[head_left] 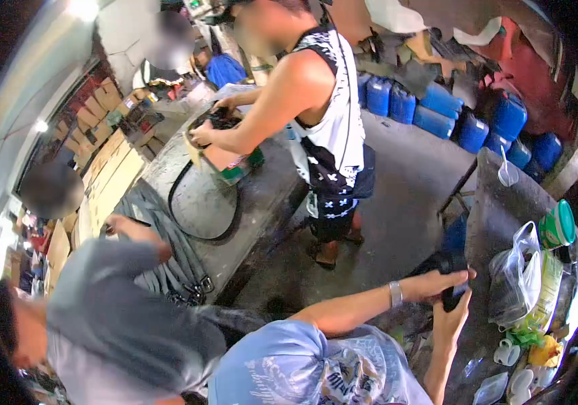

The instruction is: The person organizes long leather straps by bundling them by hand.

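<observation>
My left hand (431, 285) reaches in from the lower middle, with a metal band at the wrist and its fingers closed on a black item (452, 263). Below it, my right hand (452, 316) points up, pinching the lower part of that same item. The item is dark and partly covered by my fingers, so its exact kind cannot be made out. Both hands are beside the left edge of a grey table (473, 344). My light blue sleeve and printed shirt (363, 371) fill the lower middle.
Clear plastic bag (515, 280), green-lidded tub (558, 225) and cup (507, 174) on the right table. A co-worker in a patterned vest (333, 101) handles dark items at another table (262, 196). A grey-shirted co-worker (120, 297) is at left, near straps (161, 236). Blue jugs (402, 104) line the wall.
</observation>
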The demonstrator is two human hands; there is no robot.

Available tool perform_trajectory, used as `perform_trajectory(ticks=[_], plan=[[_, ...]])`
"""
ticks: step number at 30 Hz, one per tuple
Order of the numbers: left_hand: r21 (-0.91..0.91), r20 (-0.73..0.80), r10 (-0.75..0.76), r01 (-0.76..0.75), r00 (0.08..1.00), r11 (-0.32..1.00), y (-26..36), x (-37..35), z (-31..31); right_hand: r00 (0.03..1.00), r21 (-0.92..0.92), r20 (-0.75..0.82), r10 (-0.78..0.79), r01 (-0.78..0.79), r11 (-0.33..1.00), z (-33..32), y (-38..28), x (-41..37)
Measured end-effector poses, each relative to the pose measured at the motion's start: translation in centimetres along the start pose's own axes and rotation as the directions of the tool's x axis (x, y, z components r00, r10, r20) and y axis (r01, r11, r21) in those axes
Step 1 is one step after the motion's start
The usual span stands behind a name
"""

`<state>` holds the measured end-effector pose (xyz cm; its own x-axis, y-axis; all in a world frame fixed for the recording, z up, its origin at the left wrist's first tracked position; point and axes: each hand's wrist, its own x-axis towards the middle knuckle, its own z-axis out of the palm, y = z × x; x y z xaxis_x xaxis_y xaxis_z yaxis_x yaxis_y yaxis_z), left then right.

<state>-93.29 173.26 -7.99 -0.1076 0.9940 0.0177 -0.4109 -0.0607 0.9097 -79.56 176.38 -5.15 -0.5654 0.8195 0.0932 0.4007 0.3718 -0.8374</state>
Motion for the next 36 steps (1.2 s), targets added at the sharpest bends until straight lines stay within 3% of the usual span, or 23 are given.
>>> perform_trajectory(ticks=[3, 4, 5, 7, 8, 9, 10, 14, 16, 20, 22, 24, 26, 28, 29, 32, 33, 34, 36], plan=[[0.173, -0.040, -0.053, 0.059, 0.998, 0.983, 6.8, 2.3, -2.0, 0.987, 0.093, -0.060, -0.149, 0.154, 0.984, -0.4, -3.6, 6.5], [0.189, 0.027, -0.169, 0.161, 0.985, 0.969, 6.0, 4.7, -4.6, 0.980, 0.146, -0.093, -0.175, 0.187, 0.971, -0.6, -4.7, 8.7], [0.214, 0.094, -0.283, 0.258, 0.955, 0.942, 4.8, 7.0, -6.7, 0.995, 0.302, -0.035, -0.090, 0.097, 0.948, -1.0, -5.7, 11.1], [0.085, 0.079, -0.086, 0.079, 0.993, 0.993, 9.5, 8.6, -6.9, 0.955, 0.270, -0.130, -0.266, 0.292, 0.917, -1.1, -8.4, 16.3], [0.037, 0.081, 0.049, -0.052, 0.996, 0.998, 9.9, 10.2, -7.5, 0.958, 0.342, -0.156, -0.242, 0.282, 0.896, -0.7, -8.7, 19.0], [-0.012, 0.067, 0.186, -0.186, 0.980, 0.983, 10.2, 12.1, -8.2, 0.908, 0.229, -0.230, -0.351, 0.401, 0.887, -0.6, -9.4, 21.7], [-0.081, 0.092, 0.266, -0.259, 0.960, 0.963, 10.2, 13.8, -9.8, 0.924, 0.335, -0.224, -0.310, 0.372, 0.866, -0.4, -9.9, 24.2], [-0.054, 0.095, 0.134, -0.129, 0.986, 0.990, 12.2, 18.0, -15.6, 0.961, 0.667, -0.136, -0.241, 0.269, 0.695, -0.5, -11.6, 33.7], [-0.049, 0.020, 0.014, -0.013, 1.000, 0.999, 12.1, 19.4, -19.4, 0.948, 0.640, -0.160, -0.276, 0.313, 0.702, -0.9, -12.3, 38.2], [0.148, -0.295, -0.124, 0.173, 0.948, 0.974, 12.1, 19.5, -25.1, 0.901, 0.609, -0.249, -0.355, 0.431, 0.666, -0.3, -13.8, 46.2], [0.140, -0.468, -0.146, 0.236, 0.872, 0.962, 11.7, 19.6, -27.4, 0.900, 0.573, -0.211, -0.382, 0.431, 0.697, 0.2, -14.7, 49.7], [0.086, -0.637, -0.154, 0.269, 0.755, 0.959, 11.6, 19.4, -29.6, 0.919, 0.657, -0.210, -0.334, 0.386, 0.647, 2.1, -17.0, 52.7], [0.052, -0.724, -0.118, 0.224, 0.680, 0.973, 10.9, 19.6, -31.9, 0.902, 0.679, -0.250, -0.353, 0.423, 0.600, 4.7, -18.8, 56.1], [0.029, -0.783, -0.093, 0.185, 0.615, 0.982, 10.3, 20.0, -34.4, 0.834, 0.572, -0.338, -0.435, 0.550, 0.609, 7.1, -20.1, 60.0], [0.024, -0.801, -0.083, 0.171, 0.593, 0.985, 10.1, 20.1, -35.6, 0.831, 0.630, -0.332, -0.447, 0.548, 0.551, 8.1, -21.1, 61.4], [0.054, -0.835, -0.024, 0.125, 0.550, 0.991, 9.4, 21.0, -40.1, 0.626, 0.415, -0.526, -0.576, 0.780, 0.468, 10.9, -23.7, 66.7], [0.062, -0.843, -0.005, 0.106, 0.538, 0.992, 9.6, 21.3, -41.0, 0.602, 0.411, -0.568, -0.562, 0.799, 0.440, 11.9, -25.5, 67.8], [0.067, -0.863, -0.060, 0.232, 0.502, 0.970, 10.3, 21.6, -42.3, 0.573, 0.363, -0.567, -0.591, 0.819, 0.445, 12.8, -27.0, 69.4], [0.104, -0.865, 0.042, 0.097, 0.500, 0.990, 9.1, 22.3, -43.8, 0.526, 0.271, -0.555, -0.644, 0.847, 0.458, 12.5, -28.5, 73.8]])
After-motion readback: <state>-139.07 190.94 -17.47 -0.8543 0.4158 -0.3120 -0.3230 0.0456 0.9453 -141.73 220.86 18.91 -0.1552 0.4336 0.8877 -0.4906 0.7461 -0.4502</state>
